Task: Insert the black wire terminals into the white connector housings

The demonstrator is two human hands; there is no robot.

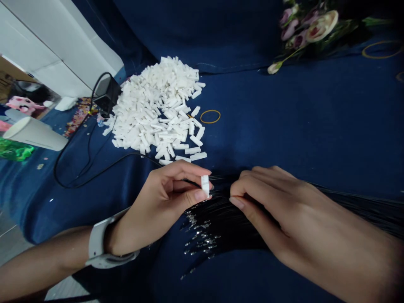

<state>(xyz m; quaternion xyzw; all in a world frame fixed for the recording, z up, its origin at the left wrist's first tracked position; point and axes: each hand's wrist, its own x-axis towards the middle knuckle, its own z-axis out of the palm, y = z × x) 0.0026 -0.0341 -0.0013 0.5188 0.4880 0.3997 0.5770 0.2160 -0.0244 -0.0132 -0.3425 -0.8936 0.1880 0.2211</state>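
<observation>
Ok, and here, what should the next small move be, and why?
Probably the right hand should guide one of the black wires into the white connector in the left hand, since its fingers already pinch them right beside it.

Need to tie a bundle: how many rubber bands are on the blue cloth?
3. One rubber band lies beside the white connector housings, another at upper right, a third cut off by the right edge. More may hide under the artificial flowers.
</observation>
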